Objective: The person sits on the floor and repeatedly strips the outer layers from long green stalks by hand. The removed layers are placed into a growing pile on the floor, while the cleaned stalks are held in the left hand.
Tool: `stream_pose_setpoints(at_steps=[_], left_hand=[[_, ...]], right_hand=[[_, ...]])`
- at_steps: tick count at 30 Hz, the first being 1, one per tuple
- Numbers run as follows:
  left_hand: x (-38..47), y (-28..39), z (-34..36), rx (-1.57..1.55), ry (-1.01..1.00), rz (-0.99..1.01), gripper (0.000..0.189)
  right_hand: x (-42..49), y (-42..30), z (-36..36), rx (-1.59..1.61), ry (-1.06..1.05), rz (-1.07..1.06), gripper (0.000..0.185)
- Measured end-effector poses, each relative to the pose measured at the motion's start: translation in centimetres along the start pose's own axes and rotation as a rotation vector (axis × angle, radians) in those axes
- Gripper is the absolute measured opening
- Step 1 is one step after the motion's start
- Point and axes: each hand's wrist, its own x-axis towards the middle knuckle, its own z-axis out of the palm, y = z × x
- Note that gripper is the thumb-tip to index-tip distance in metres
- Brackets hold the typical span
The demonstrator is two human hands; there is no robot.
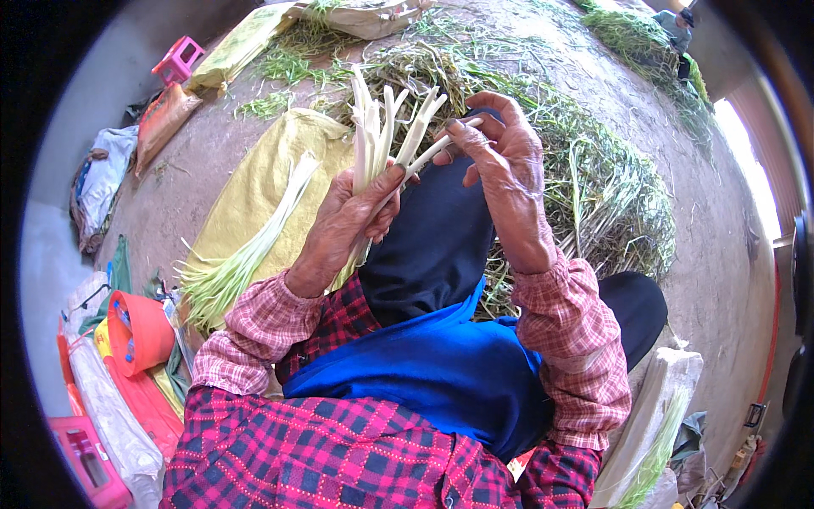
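My left hand (365, 216) is closed around a bunch of pale, leek-like stalks (375, 130), their thick white ends pointing up and away from me. Between thumb and fingers my right hand (502, 137) pinches the end of one thin stalk (439, 149), which runs down into the left hand's grip. Below that hand the bunch's lower part is mostly hidden. To the left, a bundle of similar stalks with pale green leaves (254, 238) lies on a yellow woven sack (232, 197). Another pale green bundle (658, 445) rests on a white wrapped block (677, 369) at the lower right.
A large heap of green and dry stalks (610, 197) spreads ahead and to the right. An orange-red bucket (149, 337), pink stools (178, 60) and filled sacks (166, 121) stand or lie at the left. Another person (675, 32) is beside a heap at the far upper right.
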Motion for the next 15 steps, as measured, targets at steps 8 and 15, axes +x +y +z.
stream_pose_setpoints(at_steps=[8, 15], left_hand=[[1.0, 0.2, -1.2, -0.026, -0.039, -0.068, 0.032], [0.9, 0.1, -1.0, 0.113, -0.082, -0.068, 0.034]], right_hand=[[-0.5, -0.9, 0.6, -0.126, -0.065, -0.061, 0.021], [-0.1, 0.7, 0.0, -0.355, -0.074, -0.106, 0.017]])
